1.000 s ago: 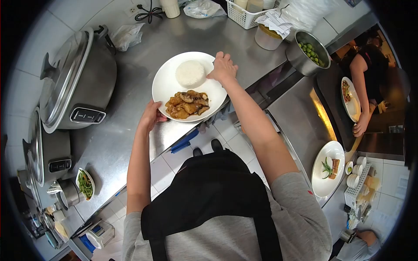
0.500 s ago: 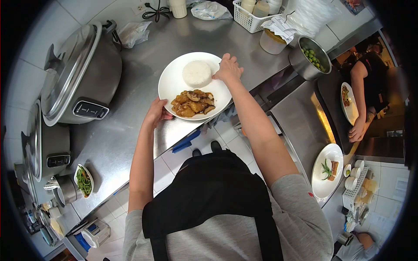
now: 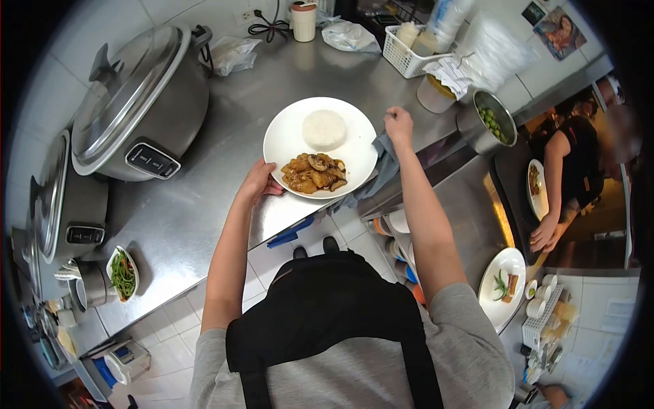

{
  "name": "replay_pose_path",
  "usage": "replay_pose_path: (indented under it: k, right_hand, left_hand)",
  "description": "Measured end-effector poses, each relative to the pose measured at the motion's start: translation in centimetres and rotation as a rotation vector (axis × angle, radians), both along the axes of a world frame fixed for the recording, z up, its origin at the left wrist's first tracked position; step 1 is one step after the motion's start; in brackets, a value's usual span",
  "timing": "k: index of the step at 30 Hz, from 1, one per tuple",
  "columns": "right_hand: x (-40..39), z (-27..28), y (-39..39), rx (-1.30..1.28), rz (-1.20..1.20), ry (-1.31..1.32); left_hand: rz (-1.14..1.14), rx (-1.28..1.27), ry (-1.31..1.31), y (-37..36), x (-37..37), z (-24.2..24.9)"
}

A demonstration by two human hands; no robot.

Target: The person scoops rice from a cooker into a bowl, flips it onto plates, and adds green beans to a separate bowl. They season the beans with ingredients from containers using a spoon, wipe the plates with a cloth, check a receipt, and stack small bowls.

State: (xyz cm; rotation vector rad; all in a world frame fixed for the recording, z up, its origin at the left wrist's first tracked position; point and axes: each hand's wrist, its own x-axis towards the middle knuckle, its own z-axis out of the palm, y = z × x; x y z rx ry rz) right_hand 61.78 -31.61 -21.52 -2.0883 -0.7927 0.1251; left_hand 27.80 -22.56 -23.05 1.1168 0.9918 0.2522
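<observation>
Here's the left hand point(image 3: 259, 183) at the near-left rim of the white plate point(image 3: 287, 138), thumb up at the edge and fingers tucked underneath — a narrow grip holding that rim. The plate sits at the front edge of the steel counter point(image 3: 238, 123), though I can't tell whether it lies flat or is slightly raised. On it, a round mound of rice point(image 3: 324, 130) takes the far side, with glossy brown saucy pieces point(image 3: 313, 174) nearer the body. Over to the right hand point(image 3: 399, 128), which is clear of the plate — its fingers curl partly out of sight, so I can't tell how tightly they close or whether they hold the grey-blue cloth point(image 3: 387, 161) just below. That cloth drapes over the counter's edge, beside the plate. Farther right, there's a metal pot point(image 3: 474, 131) with green round pieces inside; away to the left, a large lidded cooker point(image 3: 184, 112) and a small dish of green beans point(image 3: 123, 275).
</observation>
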Motion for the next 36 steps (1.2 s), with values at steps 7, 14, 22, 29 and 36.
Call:
replay_pose_path:
  k: [7,14,22,29,36]
  right_hand:
    - [0.1,2.5,3.9,0.048,0.596,-0.305]
    - [-1.0,2.6,2.9,-0.278,0.891,-0.541]
    - [0.7,1.5,-2.3,-0.466,1.010,-0.127]
    - [2.8,5.6,-2.7,-0.609,1.184,0.490]
    - [7.0,14.4,2.0,0.072,0.437,-0.167]
  left_hand:
    - [-0.005,-0.017,-0.023,-0.3,0.0,0.4]
    - [0.024,-0.036,-0.019,-0.3,0.0,0.1]
    - [0.062,-0.039,-0.054,-0.6,0.1,0.4]
    - [0.048,-0.052,-0.062,-1.0,-0.4,0.0]
    - [0.194,-0.167,-0.187,-3.7,-3.3,-0.5]
